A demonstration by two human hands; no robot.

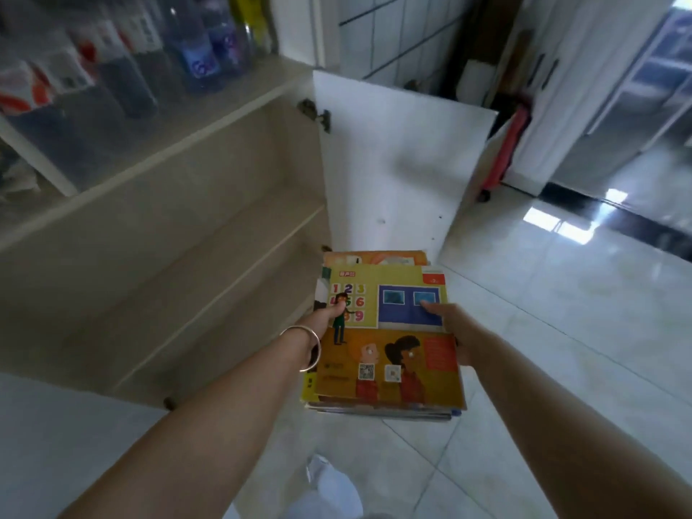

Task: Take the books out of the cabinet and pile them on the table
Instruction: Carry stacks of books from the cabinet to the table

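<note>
Books, perhaps five, stacked, gripped by left hand and right hand.

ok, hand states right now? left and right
Left hand: grips the left edge of the stack of books, thumb on top.
Right hand: holds the stack's right edge, thumb on the cover.

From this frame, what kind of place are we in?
Probably a home or small office storage corner, indoors. A low cabinet with its white door open stands on glossy floor tiles, blurred bottles sit on top, and both hands hold a stack of children's books.
</note>
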